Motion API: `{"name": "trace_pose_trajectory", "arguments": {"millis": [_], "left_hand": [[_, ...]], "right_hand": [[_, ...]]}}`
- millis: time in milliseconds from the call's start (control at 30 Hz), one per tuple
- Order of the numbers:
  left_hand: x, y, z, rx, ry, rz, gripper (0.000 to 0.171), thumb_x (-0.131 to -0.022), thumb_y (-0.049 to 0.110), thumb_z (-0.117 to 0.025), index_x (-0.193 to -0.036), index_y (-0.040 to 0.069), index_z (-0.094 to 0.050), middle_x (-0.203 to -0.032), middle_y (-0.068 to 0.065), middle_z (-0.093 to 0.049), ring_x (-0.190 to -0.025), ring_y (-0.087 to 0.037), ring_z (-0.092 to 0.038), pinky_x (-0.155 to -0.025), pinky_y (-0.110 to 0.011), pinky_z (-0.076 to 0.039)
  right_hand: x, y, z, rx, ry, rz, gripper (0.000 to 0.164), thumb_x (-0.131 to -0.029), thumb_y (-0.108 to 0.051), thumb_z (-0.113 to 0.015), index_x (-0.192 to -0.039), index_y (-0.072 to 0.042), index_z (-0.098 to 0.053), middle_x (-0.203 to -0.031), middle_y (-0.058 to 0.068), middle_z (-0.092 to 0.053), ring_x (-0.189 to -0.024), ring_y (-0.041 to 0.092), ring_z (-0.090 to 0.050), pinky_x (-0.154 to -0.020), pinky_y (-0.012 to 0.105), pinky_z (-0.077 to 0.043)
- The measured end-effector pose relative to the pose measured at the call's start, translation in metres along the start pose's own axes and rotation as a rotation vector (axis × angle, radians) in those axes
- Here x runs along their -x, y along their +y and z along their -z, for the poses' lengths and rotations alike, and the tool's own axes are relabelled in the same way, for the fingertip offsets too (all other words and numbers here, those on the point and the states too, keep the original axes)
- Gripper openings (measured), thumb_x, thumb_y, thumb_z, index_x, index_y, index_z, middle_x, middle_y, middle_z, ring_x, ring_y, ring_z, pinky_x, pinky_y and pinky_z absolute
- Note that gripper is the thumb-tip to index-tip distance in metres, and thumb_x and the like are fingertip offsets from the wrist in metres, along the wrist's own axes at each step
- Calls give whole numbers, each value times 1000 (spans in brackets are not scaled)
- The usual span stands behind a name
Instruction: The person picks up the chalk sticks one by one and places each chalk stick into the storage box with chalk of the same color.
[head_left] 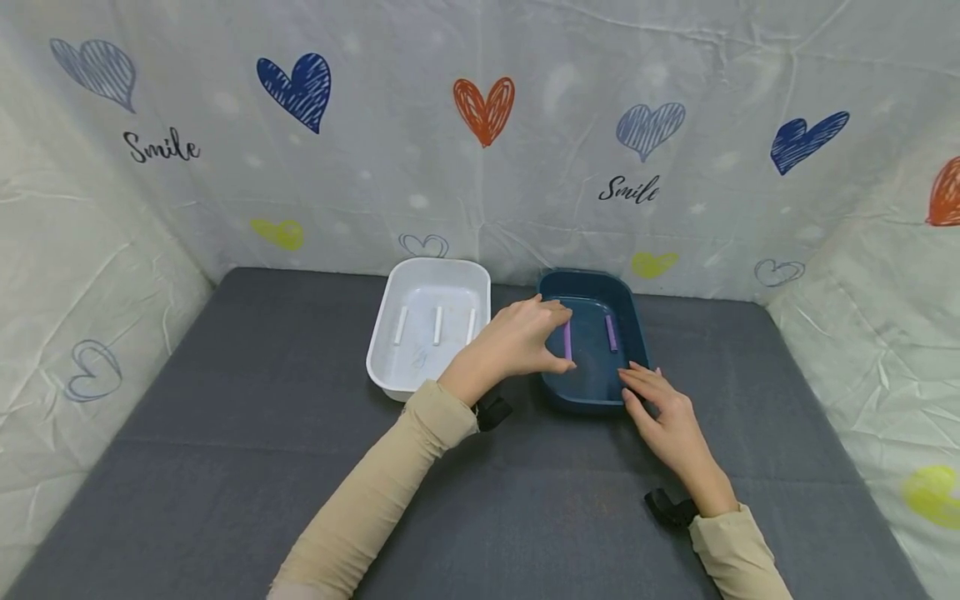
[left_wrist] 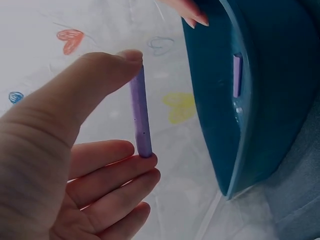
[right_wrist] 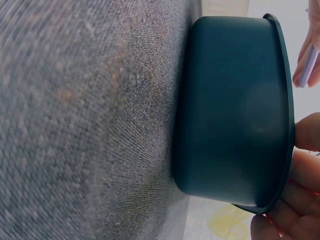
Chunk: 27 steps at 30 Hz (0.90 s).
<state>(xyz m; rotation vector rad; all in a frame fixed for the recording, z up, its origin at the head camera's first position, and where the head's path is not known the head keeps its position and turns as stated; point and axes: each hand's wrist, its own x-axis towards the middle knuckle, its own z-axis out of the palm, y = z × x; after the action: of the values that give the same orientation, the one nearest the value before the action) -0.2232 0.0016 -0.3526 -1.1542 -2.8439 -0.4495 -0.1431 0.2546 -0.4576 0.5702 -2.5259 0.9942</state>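
Note:
My left hand (head_left: pixel 525 337) pinches a purple chalk stick (left_wrist: pixel 140 112) by its ends, between thumb and fingertips. In the head view this hand is over the left side of a dark blue tub (head_left: pixel 592 396). Another purple chalk stick (head_left: pixel 611 333) lies on the tub's floor, toward the right. My right hand (head_left: pixel 671 421) rests its fingertips on the rim at the near right corner of the tub. In the right wrist view those fingers lie along the rim, and the held chalk shows at the upper right.
To the left of the blue tub stands a white tub (head_left: pixel 378 358) with three white chalk sticks (head_left: pixel 438 326) in it, spaced apart. Both tubs sit near the back of a grey cloth-covered table (head_left: pixel 247 433). Behind it hangs a white curtain (head_left: pixel 390 183) with printed hearts.

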Motion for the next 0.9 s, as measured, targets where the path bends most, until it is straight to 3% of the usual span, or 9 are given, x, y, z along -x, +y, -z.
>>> {"name": "trace_pose_trajectory", "arguments": {"millis": [333,600,900], "left_hand": [[-17,-10,-12,20,-50,68,73,-82,48,-79,-138,6,-59,-136,-9,-61,-120,-28,-59,-95,-40,-52],[-32,-14,-23,17,-74,81,71,-81,47,-80,-135,5,-62,-124,-9,-67,-107,-24,-64,-87,-36,-55],[-50,-9,-24,20,-105,75,68,-82,47,-79,-133,6,-64,-121,-8,-68,-107,-22,-62,-89,-34,-54]], "right_hand": [[1,1,0,-11,13,18,30,-94,0,-63,-124,5,-66,-129,22,-62,-127,37,-54,-111,60,-29],[1,0,0,-11,9,17,30,-94,-1,-63,-124,6,-67,-129,23,-62,-127,37,-54,-110,60,-29],[0,-2,0,-9,-3,-2,30,-95,-2,-63,-124,5,-66,-130,23,-62,-128,37,-53,-111,60,-29]]}}
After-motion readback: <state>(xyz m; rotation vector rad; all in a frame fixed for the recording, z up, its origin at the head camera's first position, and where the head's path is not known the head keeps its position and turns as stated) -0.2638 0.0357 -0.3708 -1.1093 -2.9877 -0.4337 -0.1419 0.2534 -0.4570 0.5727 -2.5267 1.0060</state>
